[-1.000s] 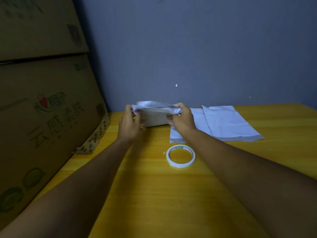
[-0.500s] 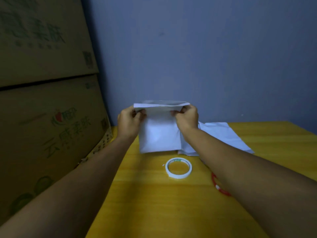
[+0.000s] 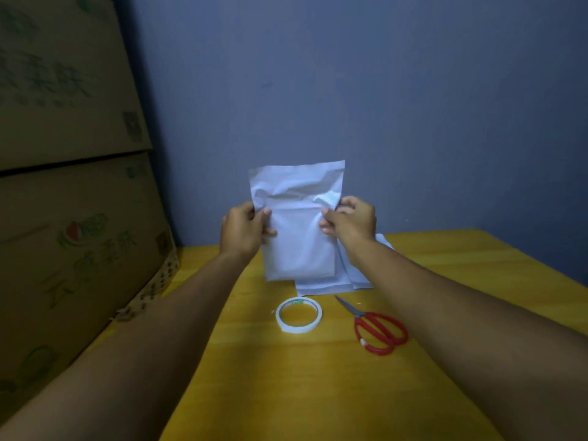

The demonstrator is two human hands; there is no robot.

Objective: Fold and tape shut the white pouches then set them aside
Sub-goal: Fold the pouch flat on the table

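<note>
I hold a white pouch [image 3: 299, 230] upright above the yellow table [image 3: 318, 393]. My left hand [image 3: 243, 232] grips its left edge and my right hand [image 3: 350, 222] grips its right edge, thumbs on the near face. The pouch's top flap stands straight up, creased and crumpled above my hands. Its lower part bulges as if filled. More flat white pouches [image 3: 327, 286] lie on the table behind and to the right, partly hidden by the held pouch and my right arm. A roll of white tape [image 3: 298, 315] lies flat just in front of them.
Red-handled scissors [image 3: 377, 329] lie right of the tape roll. Large stacked cardboard boxes [image 3: 70, 202] stand along the table's left side. A blue-grey wall [image 3: 381, 106] rises behind the table.
The pouch was lifted off the table and raised. Its top flap, folded over half a second ago, now stands straight up. The view tilted down, revealing the scissors.
</note>
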